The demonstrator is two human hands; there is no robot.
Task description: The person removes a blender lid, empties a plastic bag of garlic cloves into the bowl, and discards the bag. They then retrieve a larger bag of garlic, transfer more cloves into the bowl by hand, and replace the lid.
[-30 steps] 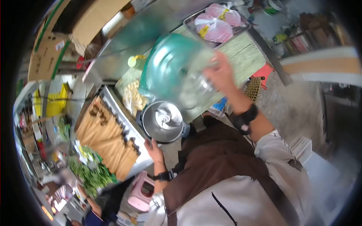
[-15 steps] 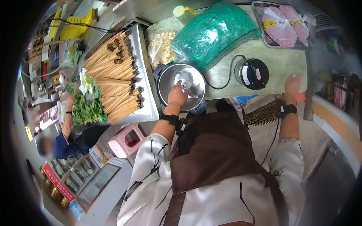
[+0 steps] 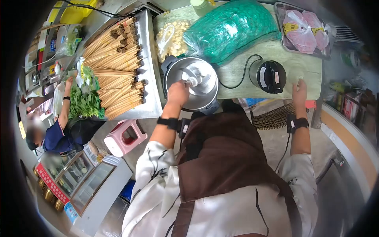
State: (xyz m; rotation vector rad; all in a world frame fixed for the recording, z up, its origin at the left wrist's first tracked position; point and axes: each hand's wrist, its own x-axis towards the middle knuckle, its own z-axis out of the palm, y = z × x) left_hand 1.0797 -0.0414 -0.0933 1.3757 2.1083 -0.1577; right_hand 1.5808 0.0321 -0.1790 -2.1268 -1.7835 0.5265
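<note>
My left hand (image 3: 177, 93) reaches over the rim of a steel food-chopper bowl (image 3: 209, 96), its fingers closed on the chopper blade (image 3: 193, 75) standing inside. My right hand (image 3: 299, 90) is at the right end of the table, fingers pinched on the small knob of a clear round lid (image 3: 295, 68). The lid is see-through and hard to make out. Between my hands sits the chopper's black motor head (image 3: 274, 77), with a black cord running toward the bowl.
A green bag (image 3: 233, 31) and a bag of peeled garlic (image 3: 173, 37) lie behind the bowl. A tray (image 3: 281, 37) holds pink bags. Many skewers (image 3: 114, 75) fill a metal tray at left. Beyond are leafy greens (image 3: 85, 102), a pink stool (image 3: 126, 138) and another person (image 3: 59, 136).
My left hand has shifted slightly left, still at the blade, which has turned. My right hand has moved a little left and now pinches the clear lid's knob. The view has shifted slightly.
</note>
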